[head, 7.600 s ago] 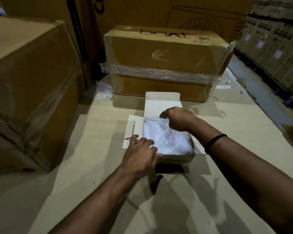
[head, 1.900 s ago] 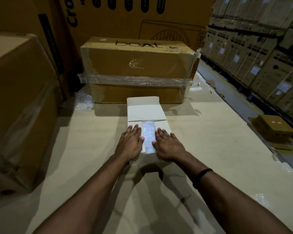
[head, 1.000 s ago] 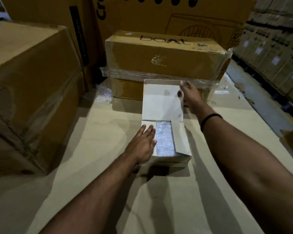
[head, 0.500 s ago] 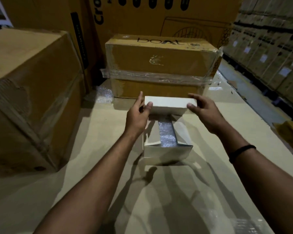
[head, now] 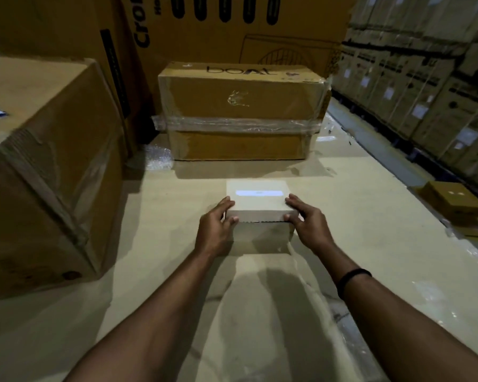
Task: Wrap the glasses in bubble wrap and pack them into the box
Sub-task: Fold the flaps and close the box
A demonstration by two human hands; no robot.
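While the smooth white rectangular box (head: 257, 199) sits lid-shut on matte cardboard (head: 163, 244), L hand (head: 214, 230) & R hand (head: 311, 227) clasp its near corners, thumbs on front edge, fingers along sides.

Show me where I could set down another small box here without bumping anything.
Widest bare stretch of work surface: right of the white box and right hand, out to its edge. Another lies between the left hand and the big carton. A narrow strip separates white box from taped carton. Crowded: back-left corner, where a bubble wrap scrap sits between cartons.
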